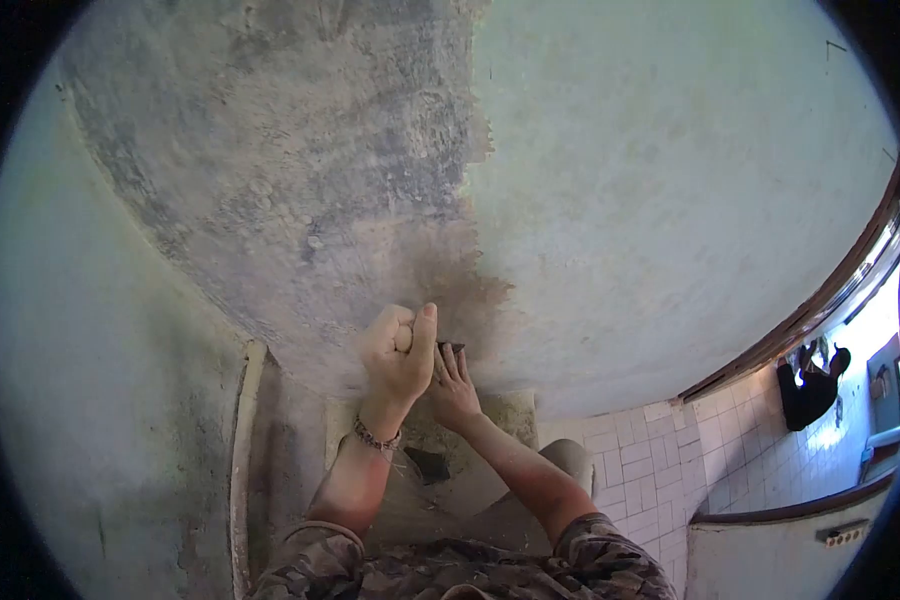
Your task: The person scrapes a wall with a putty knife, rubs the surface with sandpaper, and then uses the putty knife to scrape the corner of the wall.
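Observation:
In front of the wall [300,200], my left hand [402,350] is closed in a fist with the thumb up; what it grips, if anything, is hidden. My right hand [455,390] is just right of it and lower, its fingers stretched against a small dark flat piece [452,346], perhaps a scraper blade, at the wall. Grey bare plaster shows on the wall's left part, and pale green paint [670,180] covers the right. A brownish patch [470,295] lies just above my hands. A bracelet circles my left wrist.
A pipe [243,450] runs up the corner at left. Below my hands a dark piece [427,465] lies near my legs. White tiles [635,460] cover the floor at right. Beyond a doorway, a person in dark clothes [812,390] is bent over. A socket strip [846,534] is at lower right.

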### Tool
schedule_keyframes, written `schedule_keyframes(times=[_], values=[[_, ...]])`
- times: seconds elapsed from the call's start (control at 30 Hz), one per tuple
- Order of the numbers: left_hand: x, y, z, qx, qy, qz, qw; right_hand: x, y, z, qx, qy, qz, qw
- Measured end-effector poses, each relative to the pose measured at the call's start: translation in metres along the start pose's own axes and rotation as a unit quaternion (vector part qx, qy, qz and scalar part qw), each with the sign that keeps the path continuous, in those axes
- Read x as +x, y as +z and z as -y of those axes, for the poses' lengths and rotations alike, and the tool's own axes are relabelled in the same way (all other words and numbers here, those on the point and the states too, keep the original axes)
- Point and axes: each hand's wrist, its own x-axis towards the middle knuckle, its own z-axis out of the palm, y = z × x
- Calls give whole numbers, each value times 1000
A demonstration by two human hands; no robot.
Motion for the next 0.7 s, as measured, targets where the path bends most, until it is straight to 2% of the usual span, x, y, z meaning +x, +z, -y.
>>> schedule_keyframes(times=[0.07, 0.1, 0.13, 0.17, 0.2, 0.23, 0.27, 0.3, 0.33, 0.37, 0.4, 0.43, 0.47, 0.5, 0.57, 0.63, 0.7], values=[[-10, 4, 15, -17, 3, -1, 1000, -1, 3, 7, 133, 11, -73, 988], [-18, 5, 21, -31, 9, -4, 999, -6, 12, 5, 134, 19, -63, 989], [-21, 5, 22, -32, -5, 3, 999, -13, 24, 3, 165, -9, -20, 986], [-22, 4, 21, -62, 26, -8, 998, -25, 36, 4, 197, -35, 24, 979], [-23, 4, 20, -91, 58, -20, 994, -39, 30, 7, 181, -1, 67, 981], [-25, 3, 20, -92, 45, -16, 995, -49, 15, 11, 184, 7, 77, 980], [-27, 2, 20, -126, 60, -21, 990, -57, -5, 17, 314, 127, 80, 937], [-30, 0, 19, -159, 73, -27, 984, -68, -15, 22, 431, 245, 80, 865], [-33, -3, 19, -166, 91, -11, 982, -76, -12, 30, 492, 297, 1, 818], [-38, 0, 18, -168, 81, -10, 982, -85, -18, 31, 490, 305, 6, 816], [-44, 5, 17, -187, 114, -29, 975, -82, -53, 37, 642, 396, 40, 655], [-49, 11, 15, -207, 149, -49, 966, -78, -81, 40, 757, 461, 66, 457], [-59, 17, 15, -208, 145, -47, 966, -75, -96, 38, 756, 465, 66, 455], [-71, 24, 16, -201, 164, -32, 965, -73, -110, 35, 858, 327, 35, 396], [-86, 26, 7, -194, 182, -19, 964, -66, -134, 31, 929, 178, 4, 325], [-95, 21, -4, -145, 160, 149, 965, -54, -159, 31, 886, 277, -76, 364], [-100, 11, -7, -155, 163, 180, 958, -40, -195, 50, 682, 294, -158, 651]])
